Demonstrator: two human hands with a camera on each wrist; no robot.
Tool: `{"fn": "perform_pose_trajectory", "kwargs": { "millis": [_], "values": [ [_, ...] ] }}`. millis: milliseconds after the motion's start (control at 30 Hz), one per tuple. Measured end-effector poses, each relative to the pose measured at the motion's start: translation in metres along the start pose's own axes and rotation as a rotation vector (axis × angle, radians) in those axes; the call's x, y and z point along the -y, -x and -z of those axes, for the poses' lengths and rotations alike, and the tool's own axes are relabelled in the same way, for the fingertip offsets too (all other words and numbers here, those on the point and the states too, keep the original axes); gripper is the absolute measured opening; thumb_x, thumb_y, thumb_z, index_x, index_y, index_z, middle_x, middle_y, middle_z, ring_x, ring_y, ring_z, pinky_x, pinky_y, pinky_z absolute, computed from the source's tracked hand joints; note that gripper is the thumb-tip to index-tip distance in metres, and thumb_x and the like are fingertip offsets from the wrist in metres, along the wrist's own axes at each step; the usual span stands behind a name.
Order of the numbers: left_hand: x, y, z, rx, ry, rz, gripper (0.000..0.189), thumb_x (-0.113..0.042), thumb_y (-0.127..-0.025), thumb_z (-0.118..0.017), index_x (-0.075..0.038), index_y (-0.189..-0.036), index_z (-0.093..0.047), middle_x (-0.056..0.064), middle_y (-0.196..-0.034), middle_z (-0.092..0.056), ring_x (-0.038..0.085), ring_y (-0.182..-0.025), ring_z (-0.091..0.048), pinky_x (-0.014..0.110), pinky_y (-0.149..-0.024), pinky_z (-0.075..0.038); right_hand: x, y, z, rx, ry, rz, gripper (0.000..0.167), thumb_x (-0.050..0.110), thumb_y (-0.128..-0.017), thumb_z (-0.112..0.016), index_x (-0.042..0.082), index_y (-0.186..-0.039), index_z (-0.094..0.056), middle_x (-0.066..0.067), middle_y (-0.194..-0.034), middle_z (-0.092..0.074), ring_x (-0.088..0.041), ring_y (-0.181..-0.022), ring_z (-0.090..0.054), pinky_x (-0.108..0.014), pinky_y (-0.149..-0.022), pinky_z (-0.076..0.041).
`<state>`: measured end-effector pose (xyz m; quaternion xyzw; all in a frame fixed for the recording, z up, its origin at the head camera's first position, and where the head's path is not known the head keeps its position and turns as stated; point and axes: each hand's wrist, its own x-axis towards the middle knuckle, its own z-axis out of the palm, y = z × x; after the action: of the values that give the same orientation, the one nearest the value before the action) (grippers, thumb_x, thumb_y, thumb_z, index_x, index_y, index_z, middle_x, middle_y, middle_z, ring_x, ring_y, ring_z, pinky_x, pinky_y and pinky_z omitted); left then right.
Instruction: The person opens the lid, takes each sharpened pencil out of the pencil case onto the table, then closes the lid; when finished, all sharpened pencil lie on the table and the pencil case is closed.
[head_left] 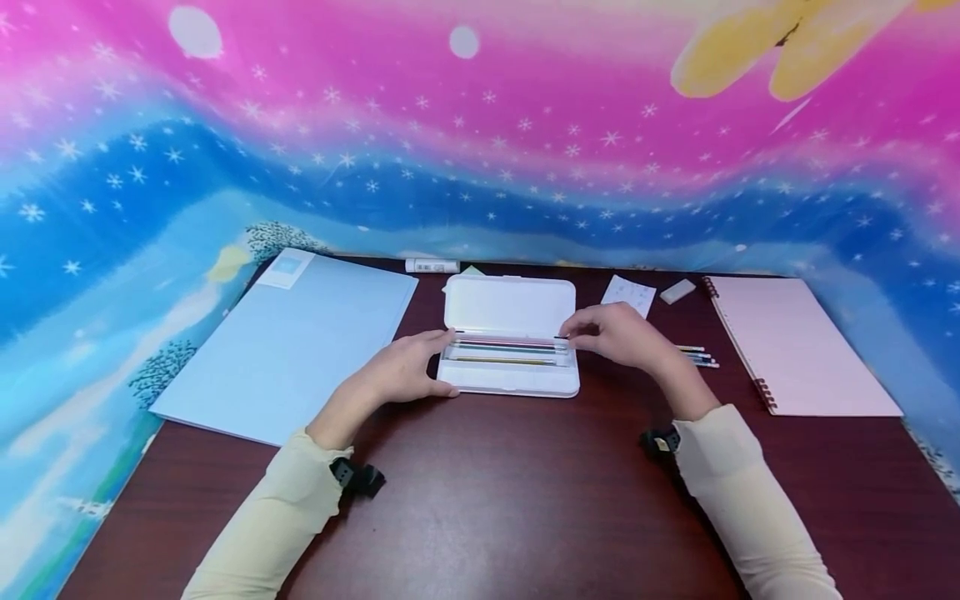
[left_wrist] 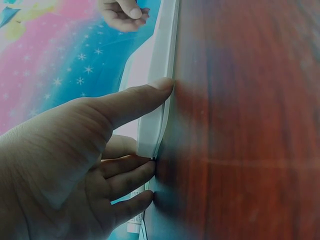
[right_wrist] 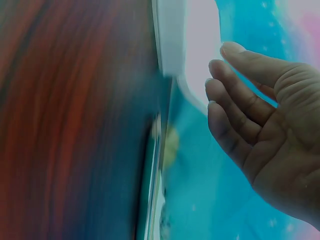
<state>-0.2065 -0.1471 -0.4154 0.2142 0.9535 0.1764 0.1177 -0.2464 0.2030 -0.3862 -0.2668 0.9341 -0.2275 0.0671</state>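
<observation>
A white pencil case (head_left: 510, 304) lies with its lid raised at the middle of the table, several pencils (head_left: 510, 361) lengthwise in its tray. My left hand (head_left: 401, 367) holds the case's left end, thumb along the front edge and fingers at the side and back. In the left wrist view, the thumb (left_wrist: 162, 85) presses on the case wall (left_wrist: 152, 125). Over the right end of the tray hovers my right hand (head_left: 618, 333), its fingers loosely bent. The right wrist view shows nothing between those fingers (right_wrist: 240, 110).
More pencils (head_left: 697, 357) lie partly behind the right forearm. A pale blue folder (head_left: 300, 342) is on the left, a pink spiral notebook (head_left: 810, 346) on the right. Along the back are a white tube (head_left: 432, 266), a patterned paper (head_left: 628, 293) and an eraser (head_left: 678, 291).
</observation>
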Motion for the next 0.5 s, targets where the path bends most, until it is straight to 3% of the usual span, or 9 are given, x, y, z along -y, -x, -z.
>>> {"fn": "perform_pose_trajectory", "kwargs": {
  "millis": [167,500],
  "values": [
    [0.001,0.000,0.000,-0.003,-0.006,0.000,0.096,-0.049,-0.085,-0.079,-0.009,-0.159,-0.033,0.014,-0.161,-0.040,0.031,-0.148,-0.041,0.049,-0.119,-0.037,0.016,-0.012,-0.011,0.078,-0.014,0.021,0.020,0.016,-0.095,-0.071,0.020,-0.114,-0.079,0.001,-0.109,-0.077,-0.016,-0.093,-0.067,-0.043,-0.089,-0.056],
    [0.000,-0.001,0.000,0.011,-0.008,0.002,0.096,-0.051,-0.085,-0.078,-0.011,-0.160,-0.033,0.014,-0.162,-0.038,0.031,-0.149,-0.039,0.050,-0.119,-0.037,0.029,-0.027,-0.028,0.171,0.077,0.124,0.018,0.012,-0.094,-0.072,0.020,-0.108,-0.080,0.005,-0.099,-0.077,-0.007,-0.084,-0.065,-0.034,-0.084,-0.057]
  ]
}}
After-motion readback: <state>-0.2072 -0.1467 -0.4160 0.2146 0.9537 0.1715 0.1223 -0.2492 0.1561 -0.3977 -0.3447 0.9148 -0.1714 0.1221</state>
